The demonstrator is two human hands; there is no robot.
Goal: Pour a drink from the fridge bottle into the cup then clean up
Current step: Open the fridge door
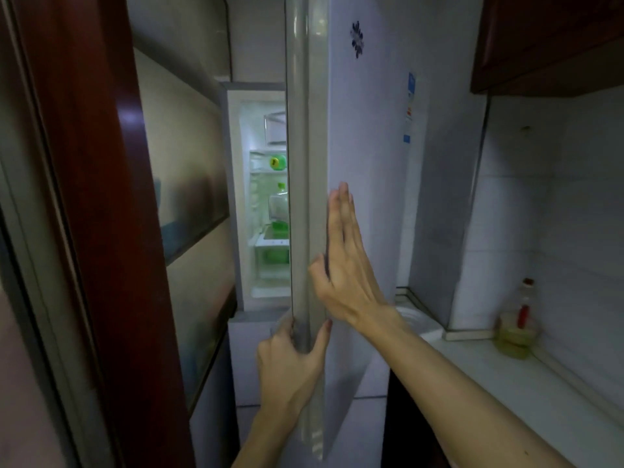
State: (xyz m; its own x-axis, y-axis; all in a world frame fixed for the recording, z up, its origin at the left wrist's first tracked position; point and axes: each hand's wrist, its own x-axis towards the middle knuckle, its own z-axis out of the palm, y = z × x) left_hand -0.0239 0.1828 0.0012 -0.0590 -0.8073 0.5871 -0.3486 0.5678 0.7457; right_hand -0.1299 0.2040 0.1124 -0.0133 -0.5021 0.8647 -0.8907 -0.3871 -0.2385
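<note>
frame [101,197]: dark red wood, far left
fridge [260,123]: lit inside
bottle [278,204]: clear, green cap, middle shelf, partly behind door edge
door [364,130]: ajar
left hand [290,352]: fingers wrapped round door edge, low
right hand [344,265]: flat, fingers straight, on door front
counter [506,383]: oil bottle [515,329] by wall

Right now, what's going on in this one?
A person stands at a partly open fridge door. The left hand grips the door's edge low down; the right hand lies flat on its outer face, fingers straight. The lit shelves inside hold a green-capped bottle, untouched. No cup is in view. Whether the door is opening or closing cannot be told.
</note>
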